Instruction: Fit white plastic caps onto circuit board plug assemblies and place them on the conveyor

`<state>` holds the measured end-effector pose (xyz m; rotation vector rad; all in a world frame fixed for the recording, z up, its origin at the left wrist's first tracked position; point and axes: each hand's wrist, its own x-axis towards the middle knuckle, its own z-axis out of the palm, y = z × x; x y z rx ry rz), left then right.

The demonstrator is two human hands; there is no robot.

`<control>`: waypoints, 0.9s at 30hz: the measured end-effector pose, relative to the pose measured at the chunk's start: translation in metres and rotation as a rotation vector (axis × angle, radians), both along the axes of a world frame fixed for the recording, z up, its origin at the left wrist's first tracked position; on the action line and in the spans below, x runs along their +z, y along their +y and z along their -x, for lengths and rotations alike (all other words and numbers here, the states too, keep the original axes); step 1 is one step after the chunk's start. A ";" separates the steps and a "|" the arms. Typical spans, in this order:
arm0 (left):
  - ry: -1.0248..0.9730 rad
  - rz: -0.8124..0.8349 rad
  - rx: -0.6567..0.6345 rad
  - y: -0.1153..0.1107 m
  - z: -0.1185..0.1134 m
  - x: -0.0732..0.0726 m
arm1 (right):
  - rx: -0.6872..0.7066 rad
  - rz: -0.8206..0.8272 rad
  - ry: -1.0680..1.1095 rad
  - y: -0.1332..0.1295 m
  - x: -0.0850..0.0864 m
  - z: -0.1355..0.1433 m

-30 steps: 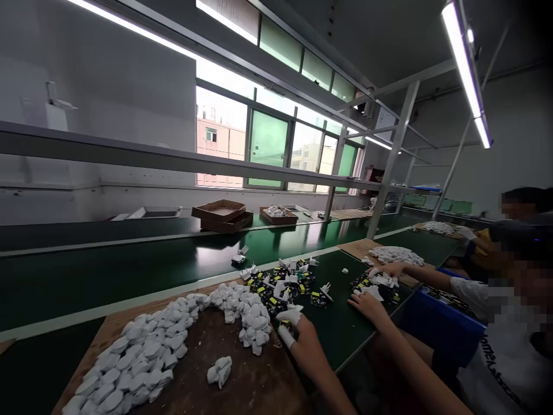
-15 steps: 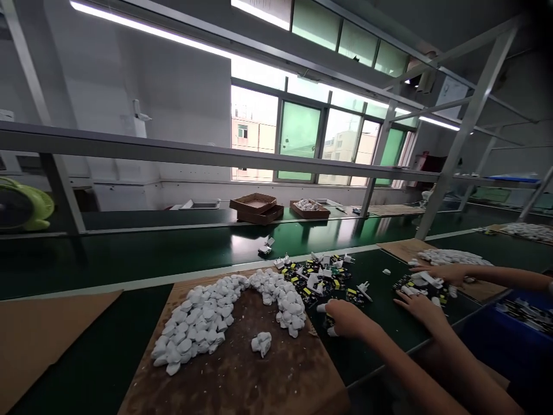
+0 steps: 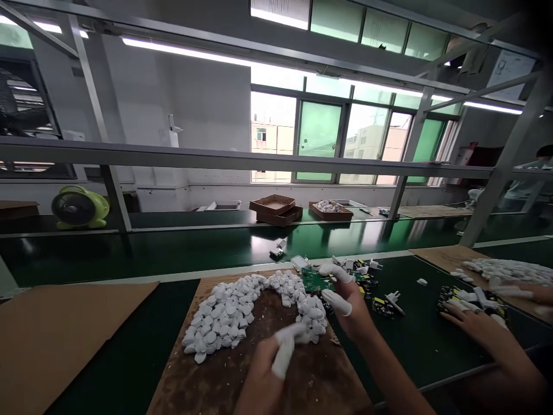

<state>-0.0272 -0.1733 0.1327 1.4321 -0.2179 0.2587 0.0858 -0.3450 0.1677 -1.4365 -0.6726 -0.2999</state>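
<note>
Green circuit board [image 3: 315, 280]: in the head view, find it at the tips of your right hand [image 3: 354, 305], above the near edge of a component pile and just beyond the heap of white pieces [image 3: 227, 317]. Your right hand is narrowed on the board, thumb and forefinger to one side of it, both in white finger covers [image 3: 337, 302]. A white housing [image 3: 299, 263] shows at the board's far left corner; whether the two are joined cannot be told. Your left hand [image 3: 263, 363] is over the brown work panel [image 3: 207, 386], thumb and forefinger also covered in white; motion blur hides the tips, so you cannot tell whether they grip anything. Note that the white pieces lie on the panel in a curved heap, its right end just beyond your left fingertips. The pile of dark circuit boards [image 3: 367, 279], with yellow parts and white plugs among them, lies on the green surface past your right hand; one plug unit [image 3: 393, 301] sits near its right side. Farther right, a co-worker's hand [image 3: 475, 328] rests on a second cluster of boards [image 3: 484, 297]. Across the glossy green belt [image 3: 173, 245], note two stacked brown trays [image 3: 276, 219], a third tray [image 3: 330, 216] holding white items, and, to the left, a yellow-green fan [image 3: 80, 207]
</note>
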 end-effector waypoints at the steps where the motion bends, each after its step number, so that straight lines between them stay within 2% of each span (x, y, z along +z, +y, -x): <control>1: 0.017 0.024 -0.035 -0.007 -0.020 0.009 | 0.022 -0.041 -0.032 0.014 0.001 0.000; 2: 0.043 0.075 -0.094 -0.012 -0.040 0.017 | 0.034 -0.043 -0.064 0.026 0.002 -0.002; 3: 0.111 0.255 -0.200 -0.015 -0.058 0.024 | 0.031 -0.014 -0.095 0.036 0.003 -0.006; 5: 0.146 0.493 -0.294 -0.013 -0.087 0.032 | -0.004 0.095 -0.159 0.048 0.005 -0.017; 7: 0.153 0.643 -0.296 -0.005 -0.107 0.033 | -0.020 0.223 -0.217 0.052 0.004 -0.033; 9: 0.173 0.713 -0.230 0.008 -0.118 0.029 | 0.022 0.342 -0.245 0.051 -0.002 -0.051; 11: 0.224 0.742 -0.147 0.020 -0.126 0.024 | 0.051 0.417 -0.211 0.047 -0.011 -0.067; 15: 0.283 0.755 -0.054 0.036 -0.135 0.019 | 0.043 0.410 -0.011 0.043 -0.031 -0.079; 18: 0.295 0.755 -0.019 0.045 -0.136 0.014 | 0.174 0.516 0.053 0.043 -0.038 -0.065; 21: 0.325 0.758 0.020 0.051 -0.136 0.005 | 0.391 0.764 0.030 0.045 -0.037 -0.041; 24: 0.353 0.760 0.051 0.052 -0.135 -0.003 | 0.411 1.014 -0.088 0.050 -0.038 -0.021; 27: 0.331 0.734 0.028 0.052 -0.134 -0.008 | 0.437 1.091 -0.148 0.053 -0.043 -0.009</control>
